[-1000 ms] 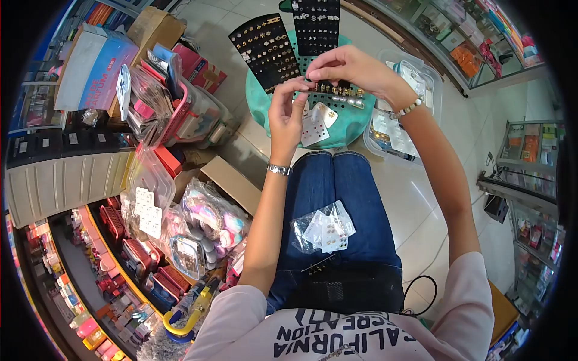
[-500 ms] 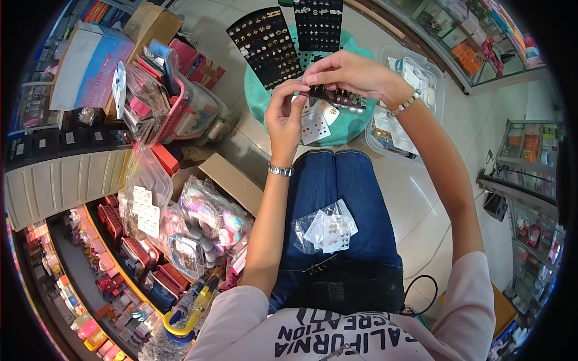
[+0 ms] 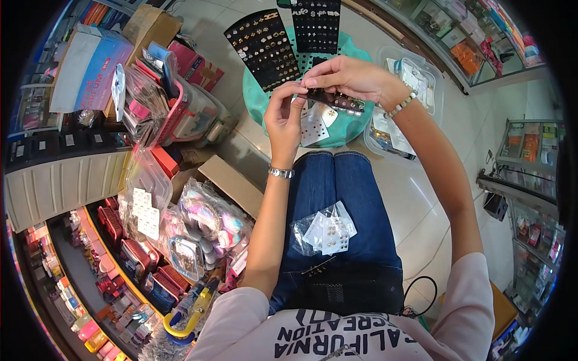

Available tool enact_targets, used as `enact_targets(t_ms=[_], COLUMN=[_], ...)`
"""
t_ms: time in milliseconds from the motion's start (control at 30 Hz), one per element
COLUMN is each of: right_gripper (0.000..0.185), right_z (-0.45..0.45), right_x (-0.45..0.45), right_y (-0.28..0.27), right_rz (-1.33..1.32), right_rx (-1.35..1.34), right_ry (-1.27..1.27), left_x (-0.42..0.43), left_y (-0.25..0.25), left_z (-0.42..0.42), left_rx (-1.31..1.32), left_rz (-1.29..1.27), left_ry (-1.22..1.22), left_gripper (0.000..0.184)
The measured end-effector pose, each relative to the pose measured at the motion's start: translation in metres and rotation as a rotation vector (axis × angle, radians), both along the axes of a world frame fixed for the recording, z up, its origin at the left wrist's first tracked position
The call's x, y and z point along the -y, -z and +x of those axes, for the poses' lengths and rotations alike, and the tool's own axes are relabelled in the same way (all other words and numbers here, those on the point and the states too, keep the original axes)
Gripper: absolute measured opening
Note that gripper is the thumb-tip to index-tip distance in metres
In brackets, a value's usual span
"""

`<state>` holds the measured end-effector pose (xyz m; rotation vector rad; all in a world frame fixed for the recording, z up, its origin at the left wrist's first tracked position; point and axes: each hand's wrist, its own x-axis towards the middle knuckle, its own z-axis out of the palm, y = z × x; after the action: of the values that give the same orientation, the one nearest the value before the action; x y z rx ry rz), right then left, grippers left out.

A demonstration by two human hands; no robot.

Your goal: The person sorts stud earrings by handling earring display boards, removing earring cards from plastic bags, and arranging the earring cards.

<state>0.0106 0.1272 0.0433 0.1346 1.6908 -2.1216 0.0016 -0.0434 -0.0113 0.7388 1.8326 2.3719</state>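
Note:
Above the teal stool [image 3: 256, 108], my left hand [image 3: 285, 111] is closed on the near-left end of a black earring display board [image 3: 338, 101], which lies tilted with rows of earrings on it. My right hand [image 3: 343, 78] reaches over the same board. Its thumb and forefinger pinch at the board's left end, close to the left fingertips; whatever is between them is too small to make out. Below the board, white earring cards [image 3: 313, 127] rest on the stool. More carded earrings [image 3: 335, 236] in clear plastic lie on my lap.
Two black earring display boards [image 3: 263, 49] [image 3: 316, 27] stand at the stool's far side. To the right sits a clear plastic tub [image 3: 438, 90] with carded goods. A pink basket [image 3: 174, 114], boxes and bagged goods crowd the left. Glass shelves [image 3: 533, 150] line the right.
The held display board has tilted slightly, its right end a little lower. My right wrist has turned a bit. Both hands stay in nearly the same place.

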Motion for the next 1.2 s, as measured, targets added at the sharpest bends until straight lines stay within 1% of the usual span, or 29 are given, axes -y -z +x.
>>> enact_targets(t_ms=[133, 300, 433, 633, 767, 933, 1200], right_gripper=[0.018, 0.017, 0.017, 0.014, 0.014, 0.016, 0.013], right_z=[0.001, 0.001, 0.004, 0.002, -0.002, -0.006, -0.003], right_x=[0.0, 0.0, 0.002, -0.004, -0.007, -0.005, -0.005], right_y=[0.0, 0.009, 0.008, 0.01, 0.016, 0.011, 0.014], right_rz=[0.013, 0.04, 0.046, 0.071, 0.173, 0.149, 0.114], right_rx=[0.015, -0.043, -0.025, -0.021, -0.172, -0.246, -0.224], right_ry=[-0.007, 0.03, 0.058, 0.022, -0.035, -0.081, -0.026], left_x=[-0.001, -0.002, -0.005, -0.007, -0.002, 0.001, -0.005], left_y=[0.0, 0.001, 0.002, -0.001, -0.002, -0.003, -0.002], left_z=[0.002, 0.0, 0.002, 0.005, 0.003, 0.003, -0.001], left_rx=[0.008, 0.013, 0.008, 0.014, 0.013, 0.017, 0.01], left_rz=[-0.008, 0.016, 0.027, 0.049, 0.019, 0.018, 0.038], left_ry=[-0.02, 0.006, -0.041, -0.029, 0.017, 0.02, 0.014], left_gripper=[0.009, 0.01, 0.01, 0.011, 0.011, 0.011, 0.01])
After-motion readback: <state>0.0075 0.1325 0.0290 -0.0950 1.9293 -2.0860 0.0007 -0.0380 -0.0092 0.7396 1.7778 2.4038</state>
